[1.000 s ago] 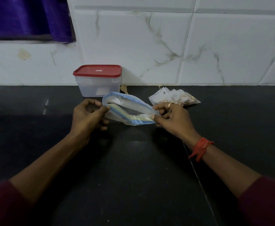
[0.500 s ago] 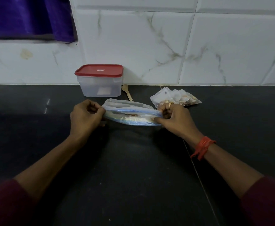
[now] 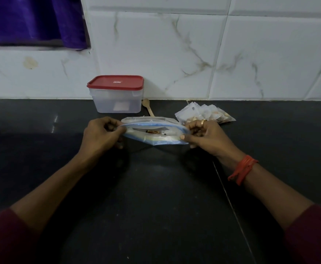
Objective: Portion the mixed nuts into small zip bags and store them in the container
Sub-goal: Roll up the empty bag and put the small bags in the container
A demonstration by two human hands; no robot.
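Observation:
A large clear zip bag (image 3: 155,139) with a blue seal strip lies on the black counter, its mouth parted a little so a few brown nuts show inside. My left hand (image 3: 100,136) pinches the bag's left end. My right hand (image 3: 203,138), with a ring and an orange wrist thread, pinches the right end. Behind the right hand lies a pile of small zip bags (image 3: 205,113) holding nuts. A translucent container with a red lid (image 3: 115,94) stands shut against the wall. A small wooden spoon (image 3: 148,106) lies beside it.
The black counter (image 3: 155,197) runs back to a white marble-tiled wall (image 3: 174,54). A thin seam crosses the counter at the right. A purple curtain (image 3: 32,20) hangs at the upper left.
The big bag was raised and tilted a second ago; both hands have lowered it flat to the counter and pulled its ends apart, so the mouth now gapes slightly.

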